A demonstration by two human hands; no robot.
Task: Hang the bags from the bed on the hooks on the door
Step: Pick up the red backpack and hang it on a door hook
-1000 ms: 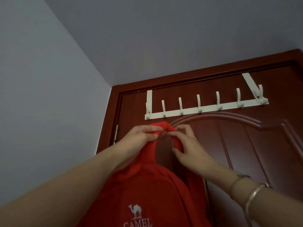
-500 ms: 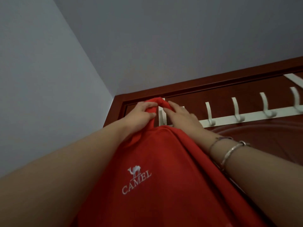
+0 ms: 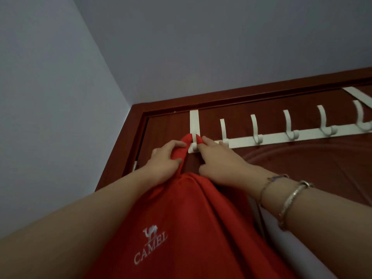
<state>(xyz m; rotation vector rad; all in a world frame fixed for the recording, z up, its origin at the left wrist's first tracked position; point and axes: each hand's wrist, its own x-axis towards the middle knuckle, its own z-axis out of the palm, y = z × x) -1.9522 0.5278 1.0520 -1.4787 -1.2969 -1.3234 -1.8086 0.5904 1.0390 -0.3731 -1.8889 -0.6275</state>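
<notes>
A red cloth bag (image 3: 193, 224) with a white CAMEL logo hangs below my hands, filling the lower middle of the view. Its red handle loop (image 3: 186, 144) sits at the leftmost hook (image 3: 194, 144) of the white over-door rack (image 3: 267, 137). My left hand (image 3: 165, 160) pinches the loop from the left. My right hand (image 3: 218, 160) holds the loop's right side, fingertips touching the hook. The loop passes behind the hook's prong; its far side is hidden.
The rack spans a dark red wooden door (image 3: 302, 164), with several bare hooks (image 3: 255, 130) to the right. A grey wall (image 3: 50, 117) meets the door frame on the left. Bracelets circle my right wrist (image 3: 285, 194).
Both hands raised the bag's loop from below the rack up to the leftmost hook, then lowered it around the prong. The view drew closer to the door.
</notes>
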